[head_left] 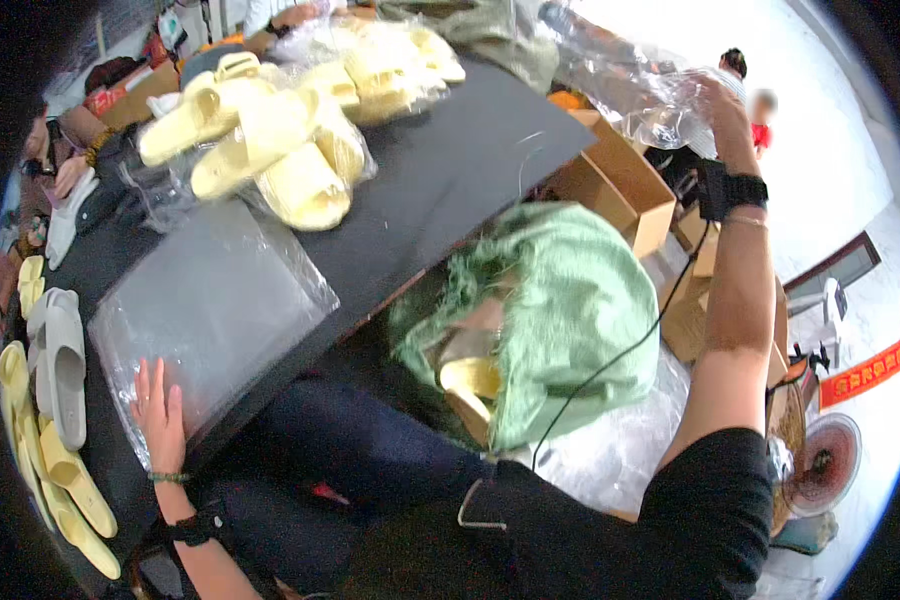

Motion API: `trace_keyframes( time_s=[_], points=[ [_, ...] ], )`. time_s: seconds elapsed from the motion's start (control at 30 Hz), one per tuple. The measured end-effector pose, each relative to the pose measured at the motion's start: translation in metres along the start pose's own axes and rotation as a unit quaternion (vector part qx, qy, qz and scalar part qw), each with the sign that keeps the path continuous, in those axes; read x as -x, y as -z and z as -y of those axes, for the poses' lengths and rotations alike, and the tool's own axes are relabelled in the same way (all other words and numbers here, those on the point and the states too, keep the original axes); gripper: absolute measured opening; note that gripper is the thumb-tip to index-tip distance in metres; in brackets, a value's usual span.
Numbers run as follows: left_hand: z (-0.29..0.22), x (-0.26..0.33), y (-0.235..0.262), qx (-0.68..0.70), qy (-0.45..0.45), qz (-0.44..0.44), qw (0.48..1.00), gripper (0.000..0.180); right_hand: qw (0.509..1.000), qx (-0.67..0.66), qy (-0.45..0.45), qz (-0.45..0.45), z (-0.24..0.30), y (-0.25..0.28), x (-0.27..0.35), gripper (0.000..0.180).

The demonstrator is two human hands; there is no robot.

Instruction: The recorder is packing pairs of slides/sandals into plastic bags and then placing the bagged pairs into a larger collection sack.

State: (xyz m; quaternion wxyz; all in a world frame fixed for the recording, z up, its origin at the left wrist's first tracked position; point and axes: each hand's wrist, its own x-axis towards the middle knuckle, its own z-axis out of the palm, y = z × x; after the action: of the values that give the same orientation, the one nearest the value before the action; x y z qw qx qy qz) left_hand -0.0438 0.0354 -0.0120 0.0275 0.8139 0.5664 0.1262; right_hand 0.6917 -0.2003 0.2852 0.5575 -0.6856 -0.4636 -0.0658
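Left hand (160, 412) flat, fingers spread, on clear bag stack (215, 305) at the black bench (450, 165) near edge. Right hand (722, 105) raised beyond the bench, grip pinching crumpled clear plastic (635, 85).

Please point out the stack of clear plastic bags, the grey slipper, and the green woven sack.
stack of clear plastic bags (220, 300), head view, middle of top bag
grey slipper (65, 365), head view, its strap
green woven sack (580, 300), head view, upper side

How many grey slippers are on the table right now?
2. Both grey slippers lie side by side at the table's left edge, just above the left hand, among yellow slippers. More may be hidden under the bagged piles.
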Motion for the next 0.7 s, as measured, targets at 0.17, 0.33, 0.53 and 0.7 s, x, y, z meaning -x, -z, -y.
trace_keyframes(
  time_s=[0.17,0.33,0.53,0.7],
  points=[
    [0.037,-0.010,0.000,0.018,-0.037,-0.050,0.998,0.042,0.973,-0.185,0.038,-0.130,0.057,-0.022,-0.014,0.039],
    [-0.020,0.001,0.036,-0.189,-0.073,-0.083,0.976,0.038,0.983,0.018,0.178,-0.031,0.064,-0.095,0.016,0.044],
    [-0.035,0.000,0.057,-0.218,-0.030,-0.027,0.975,0.042,0.972,-0.150,0.181,0.009,0.095,-0.235,0.065,0.038],
    [-0.034,-0.001,0.059,-0.238,-0.045,-0.057,0.969,0.044,0.935,-0.153,0.296,0.124,0.159,-0.334,0.148,0.036]
  ],
)
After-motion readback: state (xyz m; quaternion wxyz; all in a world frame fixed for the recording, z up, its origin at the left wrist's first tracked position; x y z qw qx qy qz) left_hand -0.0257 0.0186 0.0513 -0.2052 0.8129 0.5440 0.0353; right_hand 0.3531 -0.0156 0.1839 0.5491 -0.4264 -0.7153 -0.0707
